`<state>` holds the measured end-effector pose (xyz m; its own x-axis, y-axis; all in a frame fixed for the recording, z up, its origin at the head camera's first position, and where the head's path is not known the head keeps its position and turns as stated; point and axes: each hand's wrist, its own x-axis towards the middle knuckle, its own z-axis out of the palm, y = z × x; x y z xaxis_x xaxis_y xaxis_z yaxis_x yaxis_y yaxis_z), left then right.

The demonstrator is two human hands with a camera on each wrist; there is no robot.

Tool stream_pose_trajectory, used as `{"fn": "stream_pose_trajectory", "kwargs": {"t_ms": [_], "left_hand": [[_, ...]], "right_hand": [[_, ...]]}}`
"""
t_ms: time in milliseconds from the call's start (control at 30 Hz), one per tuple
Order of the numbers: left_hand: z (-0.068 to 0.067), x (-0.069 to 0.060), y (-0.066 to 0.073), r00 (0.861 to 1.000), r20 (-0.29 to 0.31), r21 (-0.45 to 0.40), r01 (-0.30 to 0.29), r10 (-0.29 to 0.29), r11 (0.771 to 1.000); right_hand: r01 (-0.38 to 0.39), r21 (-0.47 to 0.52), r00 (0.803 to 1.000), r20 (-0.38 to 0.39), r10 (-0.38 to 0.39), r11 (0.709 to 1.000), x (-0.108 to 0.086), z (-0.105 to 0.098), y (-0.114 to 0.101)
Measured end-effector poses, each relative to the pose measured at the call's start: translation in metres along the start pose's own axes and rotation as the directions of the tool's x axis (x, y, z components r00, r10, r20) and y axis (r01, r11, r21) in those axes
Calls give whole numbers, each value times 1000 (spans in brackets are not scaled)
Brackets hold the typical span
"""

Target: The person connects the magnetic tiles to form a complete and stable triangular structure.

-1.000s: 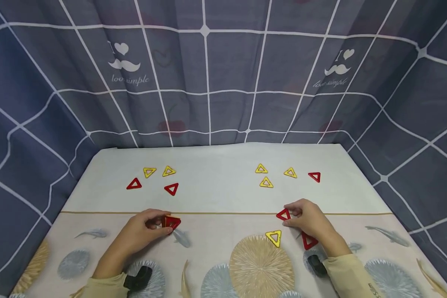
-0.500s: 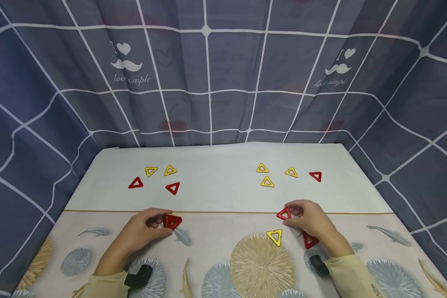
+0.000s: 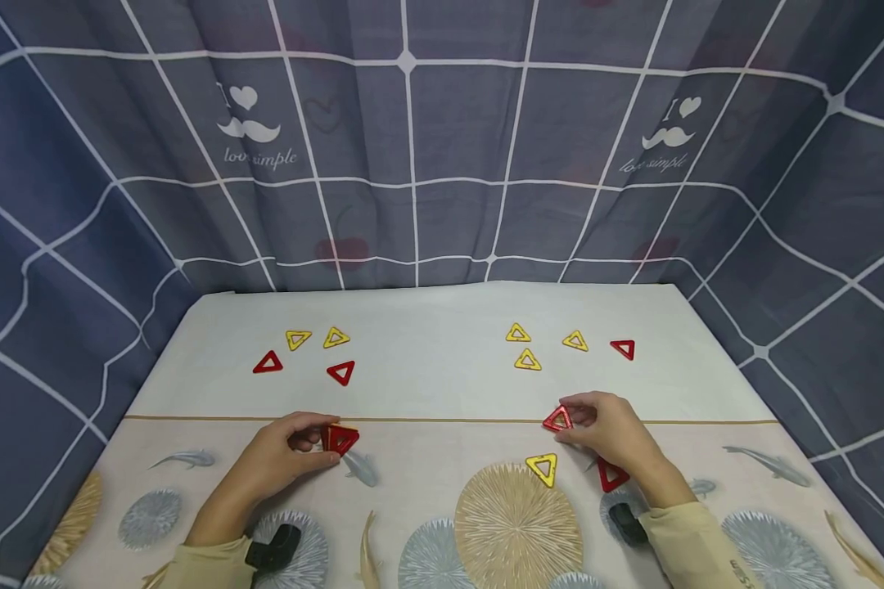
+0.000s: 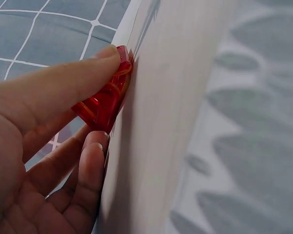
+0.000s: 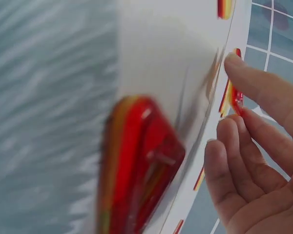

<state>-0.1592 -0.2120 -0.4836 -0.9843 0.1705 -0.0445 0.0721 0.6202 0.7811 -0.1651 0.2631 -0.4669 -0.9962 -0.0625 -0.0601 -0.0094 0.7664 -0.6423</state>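
Observation:
My left hand (image 3: 283, 454) grips a red triangular frame (image 3: 341, 439) low over the patterned part of the cloth; a yellow edge shows behind it. In the left wrist view the thumb presses along this glossy red triangle (image 4: 105, 102), and its lower side is close to the cloth. On the other side, my right hand (image 3: 607, 425) pinches another red triangular frame (image 3: 558, 419) between thumb and fingertips, near the brown line. Below that hand lies a red triangle (image 3: 611, 474), partly covered by the wrist; up close it has a yellow layer under the red. A yellow triangle (image 3: 542, 469) lies left of it.
Two yellow triangles (image 3: 336, 337) and two red triangles (image 3: 268, 362) lie on the white strip at back left. Several yellow triangles (image 3: 527, 360) and one red triangle (image 3: 623, 349) lie at back right. A dark checked curtain (image 3: 449, 164) encloses the table.
My right hand has shifted slightly left and up, and the red triangle in it has tilted a little. The left hand keeps its hold, nearly still.

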Motion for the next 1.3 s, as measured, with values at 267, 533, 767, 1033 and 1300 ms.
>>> {"fn": "stream_pose_trajectory", "kwargs": {"t_ms": [267,533,767,1033,1300], "left_hand": [[-1,-1,1,1000,3,-3,17,-17,1000],[0,-2,-1,999,3,-4,33,-33,999],[2,-2,-1,999,-3,2,36,-36,999],[1,-1,-1,999,1,1,47,-47,999],[-1,0,1,1000,5,-1,30,-30,1000]], "right_hand": [[37,56,999,6,-37,998,4,7,-17],[61,111,996,61,-68,992,6,25,-35],[121,164,984,111,-140,979,9,43,-49],[183,171,967,144,-209,968,10,63,-66],[252,174,941,188,-283,952,12,79,-86]]}}
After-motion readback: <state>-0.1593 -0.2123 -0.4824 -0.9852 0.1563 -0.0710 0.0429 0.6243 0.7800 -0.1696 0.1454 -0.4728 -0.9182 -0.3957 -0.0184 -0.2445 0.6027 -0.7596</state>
